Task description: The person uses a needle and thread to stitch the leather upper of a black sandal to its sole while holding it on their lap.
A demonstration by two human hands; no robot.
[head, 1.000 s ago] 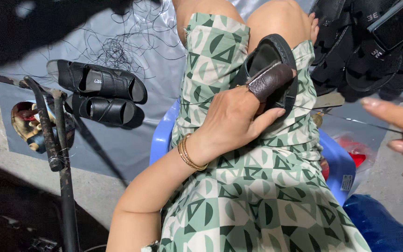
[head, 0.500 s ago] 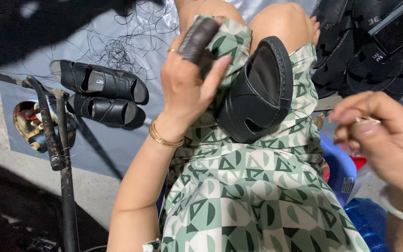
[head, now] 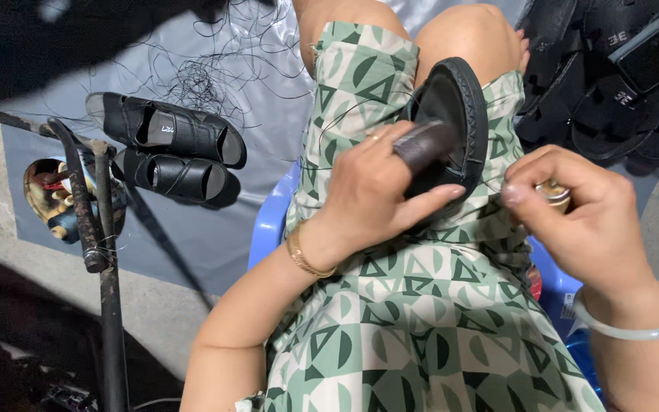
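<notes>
Black rubbery sandal (head: 455, 114) rests on the lap of the green patterned dress (head: 421, 328), its dark strap (head: 425, 145) pinched by the left hand (head: 371, 194); beside it the right hand (head: 581, 221) closes round a small brass-coloured object (head: 554, 194). It looks light and flexible, best held by its rim

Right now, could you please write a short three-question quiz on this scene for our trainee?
1. True or false: the left hand grips a strap of the black sandal on the lap.
2. Where does the pair of black sandals lie? A) on the blue chair B) on the grey sheet C) on the lap
3. What does the right hand wear at the wrist?

Key: 1 true; 2 B; 3 a pale bangle.
</notes>
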